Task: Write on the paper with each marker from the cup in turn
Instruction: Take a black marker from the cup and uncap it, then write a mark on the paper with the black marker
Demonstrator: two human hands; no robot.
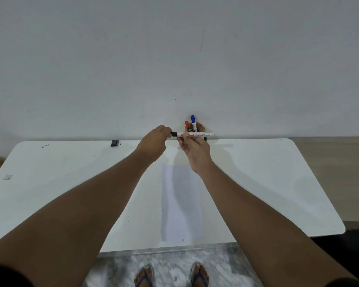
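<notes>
A white permanent marker with a black cap (197, 134) is held level above the far edge of the table. My right hand (193, 148) grips its barrel from below. My left hand (154, 140) pinches the black cap (174, 134) at its left end. Right behind the marker stands a brown cup (202, 129) against the wall, holding a red-capped marker (187, 125) and a blue-capped marker (193, 120). A blank white sheet of paper (180, 204) lies flat on the table between my forearms.
The white table (267, 183) has a small black clip-like object (114, 143) at its far edge and a scrap of tape (7, 176) at the left. A grey wall rises directly behind the table. My feet in sandals (171, 275) stand on a marbled floor.
</notes>
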